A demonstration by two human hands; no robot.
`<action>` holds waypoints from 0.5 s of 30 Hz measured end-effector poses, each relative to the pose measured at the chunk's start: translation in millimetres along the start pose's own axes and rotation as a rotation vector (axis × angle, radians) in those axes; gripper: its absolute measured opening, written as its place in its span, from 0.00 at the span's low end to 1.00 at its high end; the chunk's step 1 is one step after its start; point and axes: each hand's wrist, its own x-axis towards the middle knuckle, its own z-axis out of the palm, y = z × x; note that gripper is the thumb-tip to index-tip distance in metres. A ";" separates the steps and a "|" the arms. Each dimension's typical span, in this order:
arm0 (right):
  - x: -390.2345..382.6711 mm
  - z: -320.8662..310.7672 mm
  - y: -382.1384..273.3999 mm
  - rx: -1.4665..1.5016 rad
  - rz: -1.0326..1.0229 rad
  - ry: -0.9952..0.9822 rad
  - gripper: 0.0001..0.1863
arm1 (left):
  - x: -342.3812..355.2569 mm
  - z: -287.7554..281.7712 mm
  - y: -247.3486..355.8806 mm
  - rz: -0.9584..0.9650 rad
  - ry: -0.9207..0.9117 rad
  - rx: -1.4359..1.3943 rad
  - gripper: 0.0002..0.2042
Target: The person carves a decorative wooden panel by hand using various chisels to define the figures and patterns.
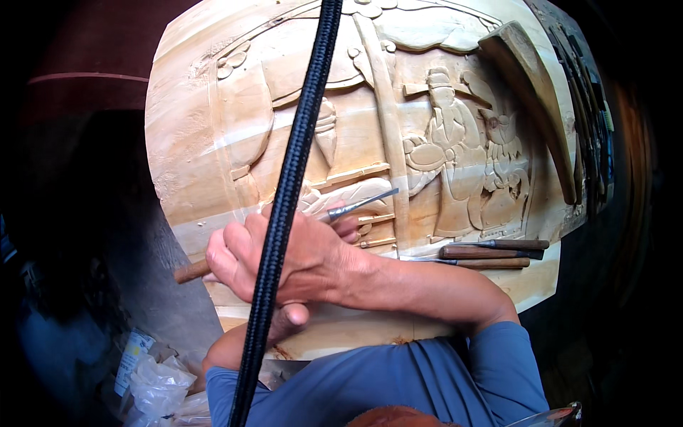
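My right hand (284,249) is closed around the wooden handle of a carving chisel (364,202), whose butt end sticks out to the left. The thin metal blade points right and slightly away, over the lower middle of a large pale carved wood panel (420,206). Most of my left hand (290,317) lies hidden beneath the right hand and wrist. Its thumb shows on the near side, and blurred fingertips appear curled by the chisel's shank. The panel bears a robed figure in relief, a post and foliage.
Several wooden-handled chisels (491,252) lie on the panel's near right part. A curved wooden club (533,99) rests at its upper right. More long tools (587,107) line the far right edge. A black braided cable (288,192) crosses the view. Clear plastic bags (160,381) sit lower left.
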 end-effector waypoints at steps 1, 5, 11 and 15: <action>-2.7 4.1 -6.5 0.002 0.033 -0.022 0.21 | 4.3 3.0 5.0 -0.005 -0.010 -0.007 0.51; -6.4 18.5 -10.4 0.061 0.042 0.005 0.21 | -0.9 0.6 1.1 0.000 0.002 -0.009 0.51; 6.5 -1.8 8.4 0.104 -0.068 0.091 0.15 | -4.7 4.8 1.0 -0.005 0.003 -0.004 0.51; 4.3 -3.5 14.6 0.069 -0.037 0.111 0.21 | 9.3 16.6 11.9 -0.014 -0.016 -0.021 0.51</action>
